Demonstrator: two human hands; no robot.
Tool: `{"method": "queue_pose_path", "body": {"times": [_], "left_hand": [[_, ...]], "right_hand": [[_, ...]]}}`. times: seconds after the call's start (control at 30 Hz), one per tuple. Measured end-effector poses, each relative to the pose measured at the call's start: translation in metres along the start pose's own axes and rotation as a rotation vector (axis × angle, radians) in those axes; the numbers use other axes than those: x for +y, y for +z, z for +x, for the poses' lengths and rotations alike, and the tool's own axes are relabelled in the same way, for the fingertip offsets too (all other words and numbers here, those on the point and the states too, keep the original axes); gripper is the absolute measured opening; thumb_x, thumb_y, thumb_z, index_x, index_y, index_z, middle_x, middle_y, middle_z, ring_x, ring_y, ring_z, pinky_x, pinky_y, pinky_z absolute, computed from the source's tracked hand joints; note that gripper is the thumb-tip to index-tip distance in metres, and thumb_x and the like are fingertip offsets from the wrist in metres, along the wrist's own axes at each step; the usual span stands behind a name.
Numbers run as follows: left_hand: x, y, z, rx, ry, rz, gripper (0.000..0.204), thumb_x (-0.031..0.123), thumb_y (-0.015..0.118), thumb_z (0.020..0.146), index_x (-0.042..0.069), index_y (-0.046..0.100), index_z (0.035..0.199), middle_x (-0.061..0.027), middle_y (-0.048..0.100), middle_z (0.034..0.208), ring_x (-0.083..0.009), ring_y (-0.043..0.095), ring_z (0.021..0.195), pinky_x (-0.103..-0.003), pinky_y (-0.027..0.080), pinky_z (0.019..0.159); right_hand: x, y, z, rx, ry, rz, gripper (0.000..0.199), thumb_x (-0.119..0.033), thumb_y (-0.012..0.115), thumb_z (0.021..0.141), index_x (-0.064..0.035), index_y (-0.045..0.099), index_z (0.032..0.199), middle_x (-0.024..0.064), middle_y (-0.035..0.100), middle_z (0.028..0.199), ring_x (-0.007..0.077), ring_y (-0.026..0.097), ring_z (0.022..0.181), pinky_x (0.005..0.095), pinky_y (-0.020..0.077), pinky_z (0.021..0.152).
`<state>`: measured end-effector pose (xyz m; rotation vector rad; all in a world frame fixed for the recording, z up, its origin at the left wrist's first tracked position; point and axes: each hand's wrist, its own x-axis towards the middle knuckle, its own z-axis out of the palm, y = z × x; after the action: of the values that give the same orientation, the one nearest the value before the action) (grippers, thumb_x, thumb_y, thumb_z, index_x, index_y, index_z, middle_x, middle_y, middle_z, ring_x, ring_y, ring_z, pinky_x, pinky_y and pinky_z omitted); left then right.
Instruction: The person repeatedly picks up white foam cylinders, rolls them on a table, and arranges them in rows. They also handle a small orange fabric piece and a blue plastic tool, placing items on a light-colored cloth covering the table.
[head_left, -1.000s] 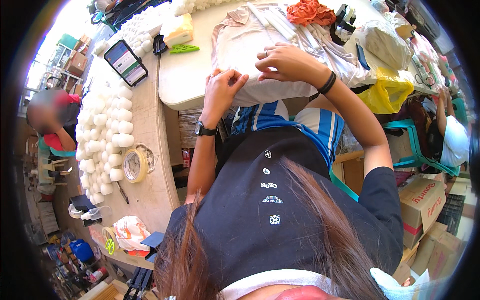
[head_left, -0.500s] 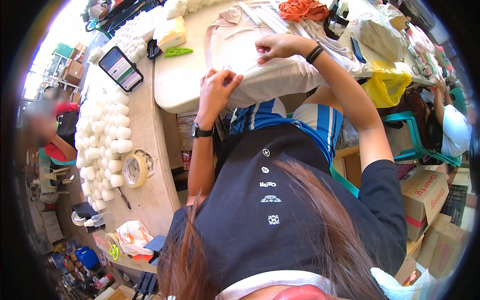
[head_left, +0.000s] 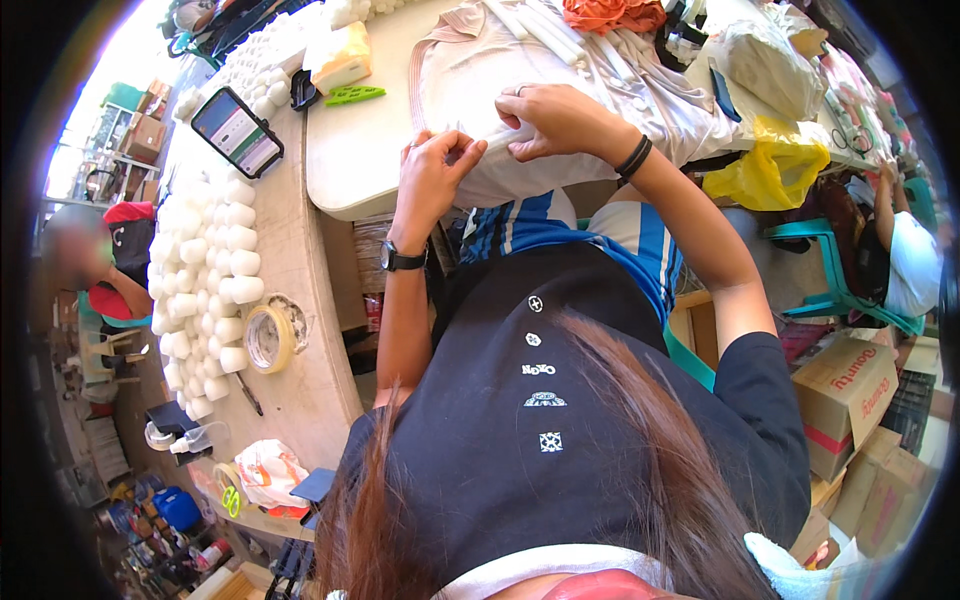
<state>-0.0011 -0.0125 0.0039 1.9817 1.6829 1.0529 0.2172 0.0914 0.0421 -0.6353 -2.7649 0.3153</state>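
Observation:
A pale pinkish cloth (head_left: 465,85) lies spread over the white table (head_left: 345,165), and its near edge hangs down over my lap. My left hand (head_left: 432,180) is at that edge, with thumb and fingers pinched together on the cloth. To its right, my right hand (head_left: 560,120) is held over the cloth with its fingers curled in and the thumb pressed toward them. Whatever its fingertips may hold is too small or hidden to make out. Several white tubes (head_left: 545,35) rest on the cloth's far part.
Beside the table, a wooden bench top (head_left: 300,250) bears a phone (head_left: 237,132), rows of white cup-shaped pieces (head_left: 205,280) and a tape roll (head_left: 268,338). A green clip-like item (head_left: 355,95) lies left of the cloth. A yellow bag (head_left: 775,165) hangs at right; another person (head_left: 910,250) sits beyond.
My right hand has turned and moved slightly down and left, its knuckles now pointing more to the left. My left hand stays almost in place at the cloth's edge.

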Motion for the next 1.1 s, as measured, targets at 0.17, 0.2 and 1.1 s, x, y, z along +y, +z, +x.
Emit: {"method": "queue_pose_path", "body": {"times": [0.17,0.2,1.1], "left_hand": [[0.002,0.0,0.0,0.011,0.0,0.01,0.035,0.04,0.069,0.094,0.006,0.074,0.087,-0.0088,0.068,0.076,-0.0264,0.057,0.085,-0.04,0.04,0.091],[0.002,0.0,0.0,0.01,-0.001,0.003,0.035,0.039,0.07,0.094,0.006,0.074,0.086,-0.0088,0.068,0.076,-0.0263,0.057,0.085,-0.04,0.04,0.09],[0.019,0.004,-0.007,0.249,-0.035,0.34,0.019,0.022,0.069,0.091,0.003,0.066,0.093,-0.0146,0.058,0.113,-0.0348,0.053,0.11,-0.047,0.043,0.098]], "right_hand": [[0.01,-0.011,-0.018,0.127,-0.019,0.141,0.048,-0.048,0.079,0.084,-0.006,0.059,0.094,0.0138,0.064,0.092,0.033,0.064,0.086,0.0433,0.0496,0.074],[0.012,-0.013,-0.021,0.158,-0.022,0.129,0.047,-0.048,0.079,0.084,-0.0062,0.059,0.094,0.013,0.064,0.092,0.0323,0.064,0.086,0.0427,0.0496,0.074],[0.032,0.002,-0.083,0.499,0.03,-0.098,0.029,-0.042,0.079,0.086,-0.0172,0.077,0.1,0.003,0.072,0.109,0.0259,0.062,0.111,0.0393,0.0469,0.098]]}}
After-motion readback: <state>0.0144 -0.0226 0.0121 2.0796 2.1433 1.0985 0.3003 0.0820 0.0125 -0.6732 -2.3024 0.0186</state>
